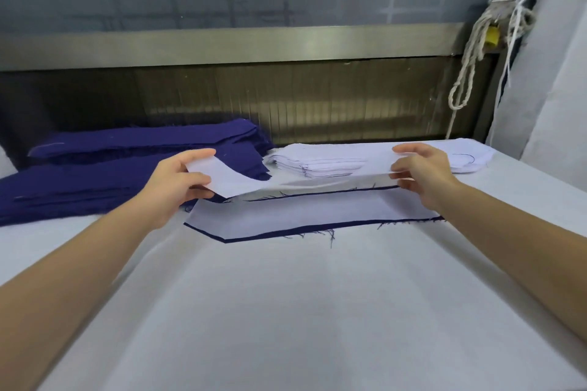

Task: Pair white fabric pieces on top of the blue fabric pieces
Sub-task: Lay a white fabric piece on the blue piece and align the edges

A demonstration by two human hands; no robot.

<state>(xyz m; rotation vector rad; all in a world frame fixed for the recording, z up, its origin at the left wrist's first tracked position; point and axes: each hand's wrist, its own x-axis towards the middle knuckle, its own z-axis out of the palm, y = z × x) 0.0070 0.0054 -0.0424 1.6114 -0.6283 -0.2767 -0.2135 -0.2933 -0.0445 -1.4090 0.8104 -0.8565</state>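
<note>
Head view: L hand (178, 178) and R hand (422, 171) each pinch one end of a white strip (235, 179), fingers (200, 155) and thumb clamped on the cloth. The strip hangs in the air between the fingers, sagging a bit mid-span. Directly below and just nearer than the fingers lies a done pair (317, 213): white on blue, w/ a blue rim showing all round.

Risks:
- Limp strip, so the sagging middle prob. touches down first and drags the pair's top layer off its blue.
- Frayed threads (330, 236) along the pair's edge could snag and pull.
- No bare blue piece lies under the fingers, as far as I can tell (the strip hides part). Dropping here would double up white on white.
- Uneven pull from one hand would make it land skew.

Room:
- Blue stack (127, 168) sits left of and beyond the L fingers, close.
- White stack (317, 162) lies beyond, between both sets of fingers, running behind the R ones.
- Table (286, 311) far edge is just past the stacks, so little room there.
- Wide bare cloth nearer than the fingers gives the best space.
- Table's R edge is near the R fingers.
</note>
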